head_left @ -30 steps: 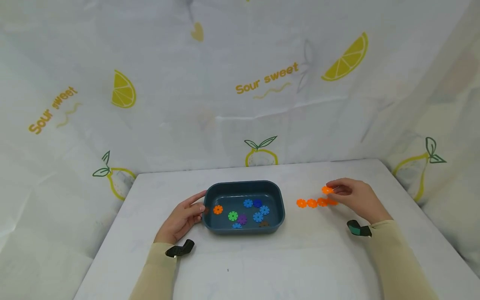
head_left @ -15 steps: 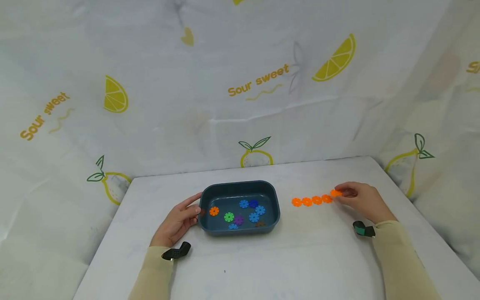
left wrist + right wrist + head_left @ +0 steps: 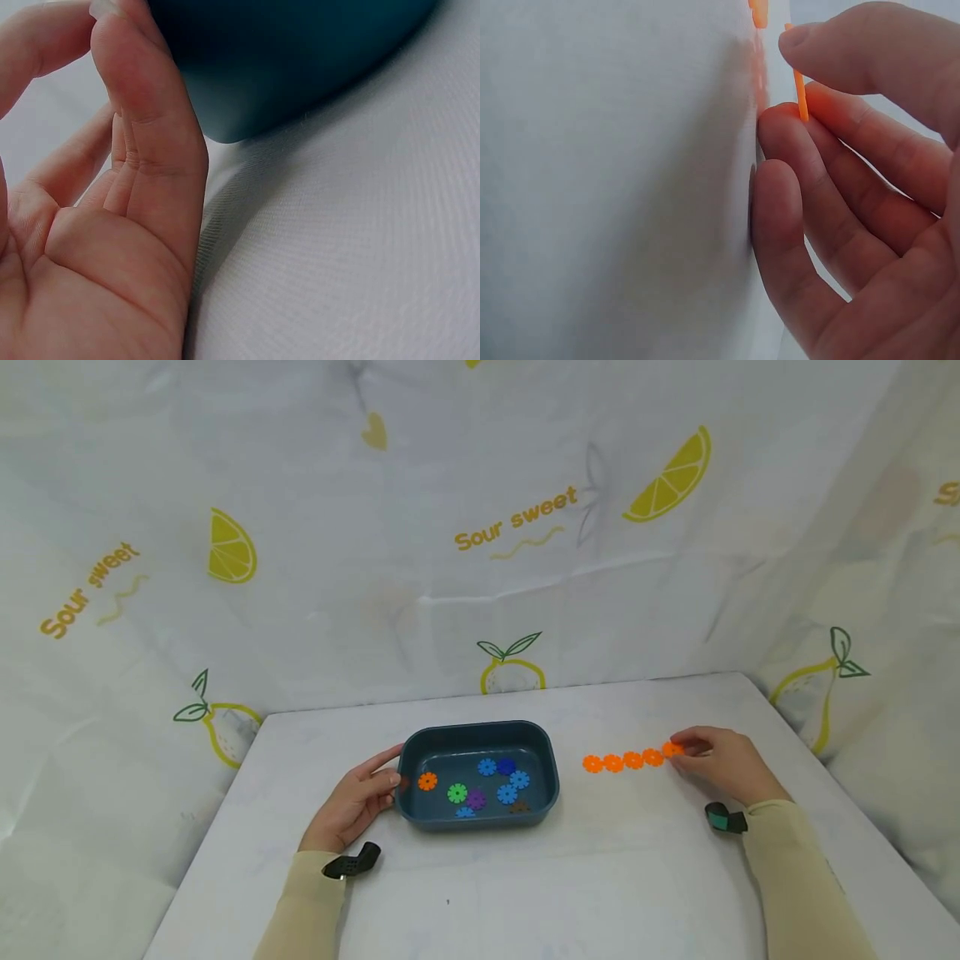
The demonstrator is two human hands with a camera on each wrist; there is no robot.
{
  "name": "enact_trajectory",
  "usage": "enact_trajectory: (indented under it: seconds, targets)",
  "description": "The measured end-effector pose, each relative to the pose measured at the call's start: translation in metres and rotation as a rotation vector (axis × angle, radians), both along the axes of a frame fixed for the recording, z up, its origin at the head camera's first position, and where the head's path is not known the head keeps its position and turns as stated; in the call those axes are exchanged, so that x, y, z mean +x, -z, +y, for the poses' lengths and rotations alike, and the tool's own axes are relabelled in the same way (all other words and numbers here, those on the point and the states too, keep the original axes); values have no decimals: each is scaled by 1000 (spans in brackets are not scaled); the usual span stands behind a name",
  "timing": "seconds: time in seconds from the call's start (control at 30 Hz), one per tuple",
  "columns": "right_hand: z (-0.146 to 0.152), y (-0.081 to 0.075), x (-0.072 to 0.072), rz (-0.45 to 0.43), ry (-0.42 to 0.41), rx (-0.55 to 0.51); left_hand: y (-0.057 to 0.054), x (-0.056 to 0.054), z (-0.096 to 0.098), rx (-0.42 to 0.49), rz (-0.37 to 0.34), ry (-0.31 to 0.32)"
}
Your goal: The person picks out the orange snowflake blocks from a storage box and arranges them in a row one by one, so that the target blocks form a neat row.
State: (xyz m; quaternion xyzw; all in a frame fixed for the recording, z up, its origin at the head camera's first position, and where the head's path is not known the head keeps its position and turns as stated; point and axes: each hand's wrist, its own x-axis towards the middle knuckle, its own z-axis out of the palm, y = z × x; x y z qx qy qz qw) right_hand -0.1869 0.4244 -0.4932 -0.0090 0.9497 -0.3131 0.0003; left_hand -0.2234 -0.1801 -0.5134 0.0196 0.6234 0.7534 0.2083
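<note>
My right hand (image 3: 726, 765) pinches an orange notched plastic disc (image 3: 672, 749) between thumb and fingers. In the right wrist view this disc (image 3: 800, 84) is seen edge-on, raised a little off the table. Directly to its left, several orange discs (image 3: 633, 761) lie in a line on the white table. At the left end of a dark teal oblong container (image 3: 453, 745), my left hand (image 3: 351, 808) grips the rim, its thumb on top. Part of that grip lies outside the left wrist view, where the container's wall (image 3: 255, 90) shows.
Inside the container lie an orange disc (image 3: 427, 782), a green disc (image 3: 457, 793), a purple disc (image 3: 476, 800), a brown disc (image 3: 520, 807) and several blue discs (image 3: 507, 794). A white lemon-print cloth (image 3: 337, 568) hangs behind the table (image 3: 480, 893).
The right hand has brought its orange disc rightward and down to the right end of the orange line. The left hand keeps its place on the container. The head view has shifted slightly.
</note>
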Motion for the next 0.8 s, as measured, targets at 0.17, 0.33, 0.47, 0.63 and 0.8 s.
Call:
enact_trajectory:
  seconds: [0.17,0.33,0.47,0.63,0.8]
  targets:
    - [0,-1,1,-9,5,-1,1,-1,1,-15,10,1]
    - [-2,0,-2,-5,7,6,2,-1,0,-19,10,-1]
    - [-3,0,-2,-10,12,1,2,-1,0,-20,6,-4]
    - [-5,0,-1,-16,22,-10,1,-1,0,-18,4,-1]
    - [-6,-1,-3,0,20,6,-1,-1,1,-7,3,1]
